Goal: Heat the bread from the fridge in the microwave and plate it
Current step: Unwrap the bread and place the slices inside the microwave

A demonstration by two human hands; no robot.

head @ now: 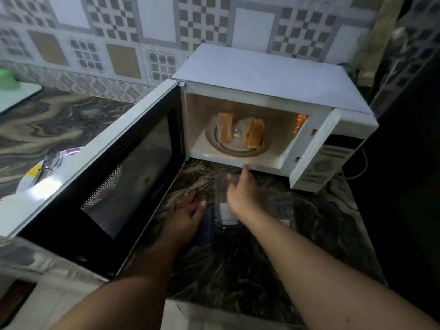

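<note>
Door (114, 167) swung wide, our left hand (184, 214) lies flat and relaxed on the counter (238, 270), our right hand (240, 194) reaches, fingers loose, holding nothing; bread (254, 133) stands on the turntable (238, 151) (heated or not, we can't tell), so next we close or lift out

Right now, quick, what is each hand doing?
Left hand: open, flat on the counter.
Right hand: fingers on a clear container; grip cannot be told.

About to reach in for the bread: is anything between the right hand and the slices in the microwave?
Nothing visible. The microwave door is swung open to the left, and the right hand sits just below the cavity's sill, with the bread on the turntable beyond.
</note>
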